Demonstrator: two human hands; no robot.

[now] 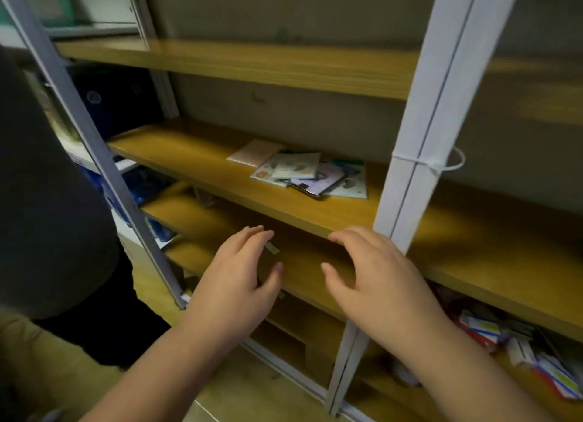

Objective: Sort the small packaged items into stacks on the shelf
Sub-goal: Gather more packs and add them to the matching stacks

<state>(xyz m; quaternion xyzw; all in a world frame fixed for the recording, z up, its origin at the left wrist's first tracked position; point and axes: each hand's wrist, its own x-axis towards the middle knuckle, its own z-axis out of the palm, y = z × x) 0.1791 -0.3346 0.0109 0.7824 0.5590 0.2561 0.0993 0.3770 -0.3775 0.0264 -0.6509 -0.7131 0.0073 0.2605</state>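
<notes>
A loose heap of small flat packets (310, 175) lies on the middle wooden shelf (195, 166), with a pale pink packet (255, 152) at its back left. My left hand (233, 282) and my right hand (375, 279) hover in front of the shelf edge below that heap, palms down and fingers spread, holding nothing. A small item with a yellow-green label (272, 248) shows just past my left fingertips on the lower shelf. More packets, red, white and blue (517, 352), lie jumbled on a lower shelf at the right.
White metal uprights stand at the left (104, 175) and the right (419, 156) of the bay; a cable tie (448, 164) wraps the right one. Dark blue boxes (116, 102) sit behind the left upright. A person in dark clothing (47, 200) stands at my left.
</notes>
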